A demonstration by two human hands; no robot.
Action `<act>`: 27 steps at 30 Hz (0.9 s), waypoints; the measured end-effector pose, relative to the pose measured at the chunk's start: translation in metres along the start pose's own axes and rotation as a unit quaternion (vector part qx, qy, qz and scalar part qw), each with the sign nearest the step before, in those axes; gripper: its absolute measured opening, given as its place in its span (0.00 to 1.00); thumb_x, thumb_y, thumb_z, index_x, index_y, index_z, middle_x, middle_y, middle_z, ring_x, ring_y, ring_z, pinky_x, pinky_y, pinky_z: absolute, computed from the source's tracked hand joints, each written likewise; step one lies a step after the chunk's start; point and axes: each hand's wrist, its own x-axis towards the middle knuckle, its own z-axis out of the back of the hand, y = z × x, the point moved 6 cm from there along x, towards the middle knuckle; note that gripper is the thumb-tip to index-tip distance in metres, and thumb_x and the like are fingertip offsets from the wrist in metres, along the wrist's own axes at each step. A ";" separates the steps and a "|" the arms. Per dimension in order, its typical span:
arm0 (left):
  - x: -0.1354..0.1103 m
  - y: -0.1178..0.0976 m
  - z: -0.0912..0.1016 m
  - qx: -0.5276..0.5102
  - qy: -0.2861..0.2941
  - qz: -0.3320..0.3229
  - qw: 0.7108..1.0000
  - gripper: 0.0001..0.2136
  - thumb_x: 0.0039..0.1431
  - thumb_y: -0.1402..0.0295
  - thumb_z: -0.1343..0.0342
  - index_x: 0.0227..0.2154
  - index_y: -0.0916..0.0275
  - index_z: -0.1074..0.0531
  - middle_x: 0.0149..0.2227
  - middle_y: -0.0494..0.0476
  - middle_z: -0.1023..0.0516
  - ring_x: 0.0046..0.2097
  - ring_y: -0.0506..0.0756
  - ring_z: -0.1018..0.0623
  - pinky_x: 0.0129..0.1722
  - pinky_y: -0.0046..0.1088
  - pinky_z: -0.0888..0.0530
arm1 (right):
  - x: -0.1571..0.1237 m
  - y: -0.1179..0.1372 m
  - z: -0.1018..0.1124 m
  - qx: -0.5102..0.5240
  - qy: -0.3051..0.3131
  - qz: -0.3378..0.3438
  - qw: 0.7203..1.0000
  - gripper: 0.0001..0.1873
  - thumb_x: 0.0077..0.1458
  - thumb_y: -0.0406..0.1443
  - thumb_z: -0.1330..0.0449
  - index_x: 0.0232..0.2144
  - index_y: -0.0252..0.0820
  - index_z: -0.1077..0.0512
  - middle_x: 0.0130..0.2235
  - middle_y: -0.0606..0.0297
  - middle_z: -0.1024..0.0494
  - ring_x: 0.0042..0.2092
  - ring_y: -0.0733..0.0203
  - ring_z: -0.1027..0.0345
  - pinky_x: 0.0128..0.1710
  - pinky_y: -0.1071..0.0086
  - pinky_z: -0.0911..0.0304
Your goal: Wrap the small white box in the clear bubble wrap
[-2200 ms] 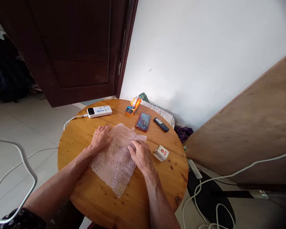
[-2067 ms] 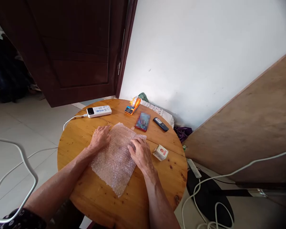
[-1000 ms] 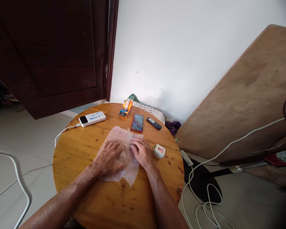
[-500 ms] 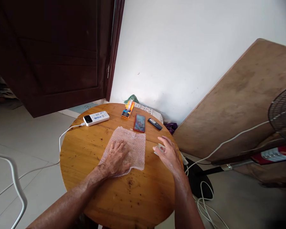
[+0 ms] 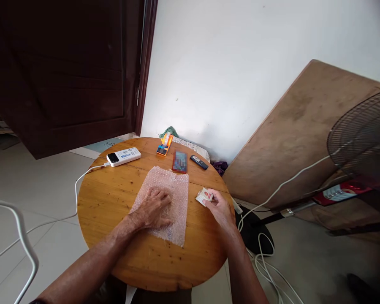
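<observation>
On the round wooden table (image 5: 114,236) lies a sheet of pinkish bubble wrap (image 5: 179,207). My left hand (image 5: 155,209) rests on it with fingers spread, pressing it against the wood. To the right of the wrap, my right hand (image 5: 221,207) grips a small whitish box (image 5: 204,196) with a red mark between thumb and fingers. The box is at the tabletop, tilted toward the wrap. Part of it is hidden by the fingers.
Along the far side are a white power bank (image 5: 124,156) with a cable, an orange tape dispenser (image 5: 165,144), a red-edged rectangular item (image 5: 180,162) with a blurred face, and a dark mobile phone (image 5: 199,162). A fan (image 5: 361,135) stands right, beside a leaning board (image 5: 291,126).
My right hand has closed on the small box, which now shows more clearly. The near edge of the bubble wrap, folded before, now lies flatter toward me. My left hand stays on it.
</observation>
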 end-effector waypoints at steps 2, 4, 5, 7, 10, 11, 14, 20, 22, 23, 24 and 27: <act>0.000 0.000 0.000 -0.001 0.003 0.000 1.000 0.26 0.47 0.50 0.36 0.46 0.57 0.30 0.53 0.61 0.30 0.57 0.67 0.34 0.62 0.52 0.47 | -0.009 0.016 -0.001 0.036 -0.002 0.002 0.999 0.25 0.44 0.41 0.37 0.47 0.40 0.29 0.43 0.57 0.19 0.42 0.51 0.24 0.46 0.57 0.30; -0.001 0.001 -0.001 -0.004 0.009 -0.001 1.000 0.27 0.46 0.51 0.36 0.48 0.58 0.30 0.54 0.62 0.30 0.57 0.67 0.33 0.62 0.53 0.47 | -0.018 0.040 -0.005 0.075 -0.005 0.028 0.997 0.27 0.46 0.43 0.36 0.49 0.40 0.30 0.47 0.56 0.20 0.46 0.51 0.25 0.47 0.58 0.31; -0.001 0.001 -0.001 -0.008 0.011 -0.001 1.000 0.28 0.46 0.51 0.36 0.49 0.58 0.31 0.54 0.62 0.30 0.58 0.67 0.34 0.63 0.53 0.48 | -0.022 0.053 -0.009 0.089 -0.003 0.044 0.995 0.27 0.46 0.43 0.36 0.50 0.40 0.30 0.48 0.55 0.21 0.48 0.50 0.26 0.48 0.58 0.31; -0.001 0.001 -0.002 -0.020 0.012 0.002 1.000 0.32 0.46 0.51 0.36 0.53 0.59 0.33 0.56 0.64 0.30 0.59 0.68 0.34 0.63 0.54 0.48 | -0.026 0.079 -0.024 0.117 0.017 0.070 0.991 0.28 0.47 0.43 0.36 0.51 0.41 0.31 0.50 0.56 0.22 0.50 0.51 0.27 0.49 0.59 0.31; 0.001 0.003 -0.001 -0.044 0.000 0.006 0.999 0.38 0.44 0.55 0.35 0.58 0.63 0.37 0.58 0.68 0.31 0.59 0.69 0.34 0.63 0.55 0.47 | -0.026 0.107 -0.058 0.160 0.074 0.100 0.979 0.27 0.47 0.42 0.36 0.50 0.41 0.32 0.50 0.57 0.22 0.49 0.53 0.27 0.49 0.62 0.31; 0.002 0.004 0.001 -0.058 -0.012 0.012 0.998 0.36 0.45 0.58 0.35 0.57 0.64 0.37 0.57 0.68 0.30 0.59 0.69 0.32 0.63 0.53 0.45 | -0.025 0.109 -0.070 0.162 0.090 0.098 0.978 0.27 0.46 0.41 0.37 0.50 0.41 0.32 0.50 0.58 0.22 0.48 0.54 0.26 0.48 0.63 0.31; 0.005 0.022 0.014 -0.130 -0.086 0.101 0.983 0.21 0.51 0.72 0.45 0.50 0.64 0.31 0.50 0.62 0.23 0.51 0.61 0.25 0.55 0.40 0.32 | -0.021 0.100 -0.095 0.110 0.103 0.086 0.985 0.26 0.47 0.38 0.39 0.50 0.42 0.33 0.46 0.59 0.21 0.43 0.56 0.25 0.44 0.65 0.30; 0.001 0.052 0.020 -0.142 -0.138 0.265 0.944 0.11 0.50 0.76 0.47 0.36 0.61 0.24 0.43 0.55 0.19 0.47 0.57 0.23 0.50 0.35 0.29 | -0.026 0.074 -0.103 -0.054 0.085 0.117 0.988 0.23 0.46 0.36 0.39 0.48 0.46 0.30 0.44 0.63 0.20 0.44 0.55 0.26 0.45 0.63 0.32; 0.002 0.047 0.018 -0.105 -0.149 0.233 0.955 0.09 0.50 0.73 0.44 0.35 0.59 0.24 0.44 0.55 0.20 0.51 0.58 0.25 0.54 0.38 0.32 | -0.026 0.071 -0.098 -0.037 0.057 0.108 0.992 0.22 0.47 0.37 0.38 0.47 0.47 0.29 0.43 0.64 0.20 0.42 0.55 0.26 0.44 0.63 0.32; 0.002 0.043 0.017 -0.088 -0.154 0.218 0.960 0.09 0.51 0.72 0.44 0.35 0.58 0.23 0.45 0.55 0.20 0.52 0.59 0.26 0.55 0.39 0.33 | -0.024 0.070 -0.095 -0.011 0.045 0.098 0.994 0.22 0.47 0.38 0.38 0.47 0.47 0.29 0.42 0.64 0.19 0.41 0.55 0.26 0.43 0.63 0.32; 0.002 0.040 0.015 -0.075 -0.154 0.205 0.964 0.09 0.51 0.72 0.44 0.35 0.58 0.23 0.45 0.55 0.20 0.52 0.59 0.26 0.56 0.40 0.34 | -0.023 0.070 -0.092 0.028 0.032 0.088 0.995 0.22 0.47 0.39 0.37 0.47 0.46 0.29 0.41 0.64 0.19 0.40 0.55 0.26 0.42 0.63 0.32; 0.002 0.034 0.011 -0.061 -0.132 0.183 0.972 0.09 0.52 0.73 0.45 0.35 0.58 0.23 0.43 0.56 0.19 0.49 0.59 0.24 0.55 0.38 0.33 | -0.018 0.068 -0.082 0.186 -0.008 0.060 0.981 0.25 0.46 0.42 0.35 0.47 0.43 0.29 0.43 0.61 0.20 0.42 0.54 0.26 0.40 0.63 0.31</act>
